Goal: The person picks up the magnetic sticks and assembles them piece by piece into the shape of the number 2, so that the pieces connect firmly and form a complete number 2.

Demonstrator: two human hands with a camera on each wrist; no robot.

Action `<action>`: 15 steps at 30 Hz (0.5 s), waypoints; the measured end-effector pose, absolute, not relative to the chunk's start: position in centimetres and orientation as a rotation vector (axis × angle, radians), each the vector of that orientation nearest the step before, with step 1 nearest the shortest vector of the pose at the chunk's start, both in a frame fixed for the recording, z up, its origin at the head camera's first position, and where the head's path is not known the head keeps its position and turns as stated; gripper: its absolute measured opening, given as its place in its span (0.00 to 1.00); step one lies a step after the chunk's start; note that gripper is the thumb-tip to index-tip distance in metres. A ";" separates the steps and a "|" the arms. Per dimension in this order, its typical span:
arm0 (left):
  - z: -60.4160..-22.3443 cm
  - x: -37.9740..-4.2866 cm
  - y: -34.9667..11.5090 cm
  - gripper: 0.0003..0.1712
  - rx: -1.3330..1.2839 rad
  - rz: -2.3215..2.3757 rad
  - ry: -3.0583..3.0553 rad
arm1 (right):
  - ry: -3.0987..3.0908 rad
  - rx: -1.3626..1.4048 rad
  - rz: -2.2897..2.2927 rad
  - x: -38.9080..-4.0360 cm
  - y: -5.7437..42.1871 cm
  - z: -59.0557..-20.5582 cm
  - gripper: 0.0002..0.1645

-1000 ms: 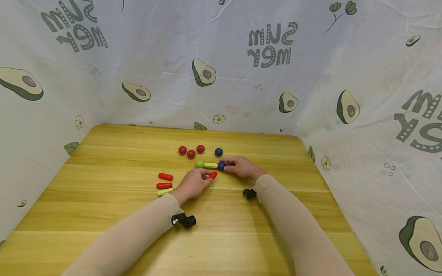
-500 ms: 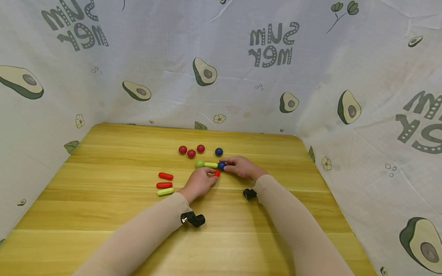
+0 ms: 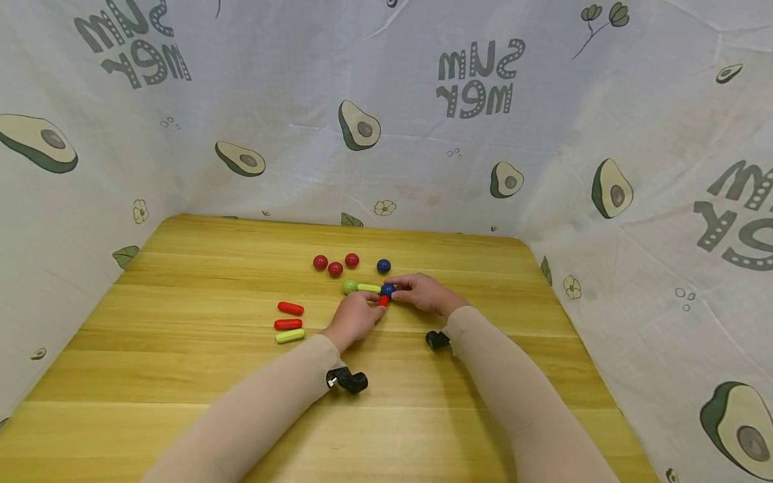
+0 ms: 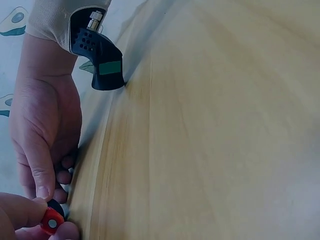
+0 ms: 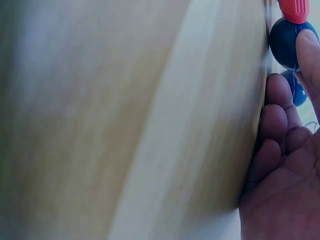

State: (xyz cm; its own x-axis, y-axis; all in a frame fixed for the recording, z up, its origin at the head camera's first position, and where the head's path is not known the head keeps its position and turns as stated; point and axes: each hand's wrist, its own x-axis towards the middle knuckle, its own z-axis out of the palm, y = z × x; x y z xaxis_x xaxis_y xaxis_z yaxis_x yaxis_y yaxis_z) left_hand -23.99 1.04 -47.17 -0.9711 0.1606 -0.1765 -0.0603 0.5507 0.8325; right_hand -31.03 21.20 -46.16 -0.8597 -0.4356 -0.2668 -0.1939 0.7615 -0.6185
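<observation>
My left hand [image 3: 354, 314] pinches a short red rod [image 3: 383, 301] between thumb and fingers. The rod's upper end meets a dark blue ball [image 3: 388, 290], which my right hand [image 3: 423, 293] holds between thumb and fingertips. From that ball a yellow-green rod [image 3: 369, 288] runs left to a light green ball [image 3: 349, 287], the three in a row. In the left wrist view the red rod's near end [image 4: 52, 223] shows a round silvery spot. The right wrist view shows the red rod [image 5: 296, 10] against the blue ball [image 5: 285, 44], my thumb on the ball.
Several loose pieces lie on the wooden table [image 3: 181, 322]. Three red balls [image 3: 335, 270] and a second blue ball [image 3: 383, 266] sit behind the row. Two red rods [image 3: 288, 324] and a yellow-green rod [image 3: 290, 336] lie left of my left hand. Printed cloth [image 3: 423, 168] hangs behind.
My left hand has moved right with the red rod, bringing its end up to the blue ball and turning it more upright in the head view. The right hand stays in place.
</observation>
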 end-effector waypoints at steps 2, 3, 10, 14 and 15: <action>-47.2 -24.0 1.2 0.18 0.078 1.388 2.556 | 2.559 -0.479 -0.836 -31.0 21.2 -46.1 0.26; -47.2 -24.0 1.2 0.18 0.078 1.387 2.559 | 2.559 -0.478 -0.834 -31.0 21.2 -46.0 0.26; -47.2 -23.6 1.2 0.22 0.098 1.383 2.568 | 2.559 -0.472 -0.851 -30.9 21.1 -46.1 0.25; -47.3 -23.4 1.1 0.23 0.099 1.371 2.564 | 2.554 -0.464 -0.868 -30.8 21.1 -46.1 0.25; -47.3 -23.4 1.1 0.24 0.101 1.363 2.566 | 2.550 -0.460 -0.873 -30.8 21.1 -46.1 0.25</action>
State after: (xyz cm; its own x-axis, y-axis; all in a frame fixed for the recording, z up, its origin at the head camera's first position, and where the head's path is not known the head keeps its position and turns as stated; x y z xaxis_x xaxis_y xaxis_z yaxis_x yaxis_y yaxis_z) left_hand -23.44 1.11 -47.31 -0.9703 0.1693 -0.1726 -0.0483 0.5638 0.8245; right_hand -30.80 21.07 -46.11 -0.8640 -0.4272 -0.2666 -0.1741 0.7502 -0.6379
